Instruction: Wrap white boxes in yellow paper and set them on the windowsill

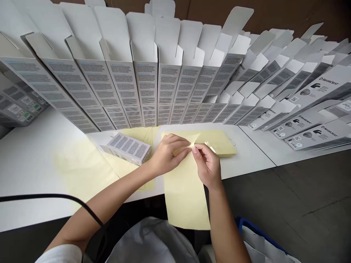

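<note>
My left hand [166, 153] and my right hand [208, 164] meet over a pale yellow sheet [186, 197] that hangs over the front edge of the white table [30, 171]. Both hands pinch the sheet's upper corner, where a small transparent piece seems to lift off. A stack of similar yellow sheets [219, 142] lies just behind my right hand. One small printed carton [127, 148] lies on its side to the left of my left hand.
A long row of upright open cartons [145, 80] with raised flaps stands along the back of the table. More cartons [309, 120] lie flat at the right. Other yellow sheets [82, 171] are spread at the left. A black cable [55, 197] crosses the front left; a blue-edged bin [257, 233] sits below.
</note>
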`<move>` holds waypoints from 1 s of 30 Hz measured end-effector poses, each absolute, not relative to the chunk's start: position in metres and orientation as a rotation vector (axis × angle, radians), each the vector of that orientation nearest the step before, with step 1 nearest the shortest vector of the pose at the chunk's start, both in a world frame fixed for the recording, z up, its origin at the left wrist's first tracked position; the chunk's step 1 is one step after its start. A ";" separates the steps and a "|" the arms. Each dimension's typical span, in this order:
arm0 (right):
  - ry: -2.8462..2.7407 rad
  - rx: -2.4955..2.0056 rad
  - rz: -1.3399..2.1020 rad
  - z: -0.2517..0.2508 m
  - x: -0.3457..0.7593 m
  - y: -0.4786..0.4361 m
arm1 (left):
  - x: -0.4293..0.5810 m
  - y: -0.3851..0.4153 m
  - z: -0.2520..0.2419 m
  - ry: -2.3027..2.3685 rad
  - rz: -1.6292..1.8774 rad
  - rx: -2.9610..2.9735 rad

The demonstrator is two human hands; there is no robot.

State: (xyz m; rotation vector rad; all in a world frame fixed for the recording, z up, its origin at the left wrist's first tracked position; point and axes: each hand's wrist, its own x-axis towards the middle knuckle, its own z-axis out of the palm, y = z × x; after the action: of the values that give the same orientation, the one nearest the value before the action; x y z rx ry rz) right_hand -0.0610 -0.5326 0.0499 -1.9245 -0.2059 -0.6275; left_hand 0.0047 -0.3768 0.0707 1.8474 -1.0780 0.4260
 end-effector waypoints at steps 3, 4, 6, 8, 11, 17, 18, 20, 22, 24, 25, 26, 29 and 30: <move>-0.321 -2.017 -0.643 0.059 -0.064 -0.532 | 0.009 -0.367 0.089 -1.126 0.219 1.834; -0.353 -2.041 -0.653 0.061 -0.065 -0.532 | 0.011 -0.364 0.095 -1.140 0.140 1.837; -0.410 -2.083 -0.651 0.065 -0.067 -0.530 | 0.016 -0.359 0.107 -1.165 -0.026 1.855; -0.451 -2.116 -0.616 0.067 -0.069 -0.529 | 0.022 -0.355 0.115 -1.195 -0.170 1.872; -0.472 -2.139 -0.562 0.069 -0.072 -0.529 | 0.029 -0.352 0.121 -1.244 -0.306 1.844; -0.486 -2.140 -0.542 0.070 -0.074 -0.531 | 0.035 -0.353 0.118 -1.243 -0.414 1.756; -0.486 -2.137 -0.542 0.069 -0.074 -0.531 | 0.035 -0.352 0.117 -1.243 -0.414 1.753; -0.486 -2.131 -0.538 0.068 -0.073 -0.531 | 0.036 -0.352 0.117 -1.248 -0.407 1.762; -0.484 -2.124 -0.533 0.067 -0.073 -0.531 | 0.036 -0.351 0.116 -1.260 -0.401 1.774; -0.484 -2.113 -0.533 0.066 -0.073 -0.531 | 0.035 -0.351 0.117 -1.276 -0.390 1.786; -0.481 -2.108 -0.534 0.066 -0.073 -0.531 | 0.035 -0.350 0.117 -1.281 -0.381 1.793; -0.478 -2.104 -0.536 0.065 -0.073 -0.531 | 0.034 -0.350 0.117 -1.284 -0.372 1.799; -0.469 -2.106 -0.547 0.065 -0.074 -0.531 | 0.032 -0.351 0.119 -1.287 -0.360 1.820; -0.470 -2.111 -0.553 0.066 -0.074 -0.531 | 0.032 -0.351 0.119 -1.285 -0.358 1.828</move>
State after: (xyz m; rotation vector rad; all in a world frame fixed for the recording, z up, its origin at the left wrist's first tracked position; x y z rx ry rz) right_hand -0.0738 -0.5307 0.0657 -2.1105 -0.4697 -0.5530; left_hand 0.0317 -0.3509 0.1189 1.8283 -1.2854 -0.3578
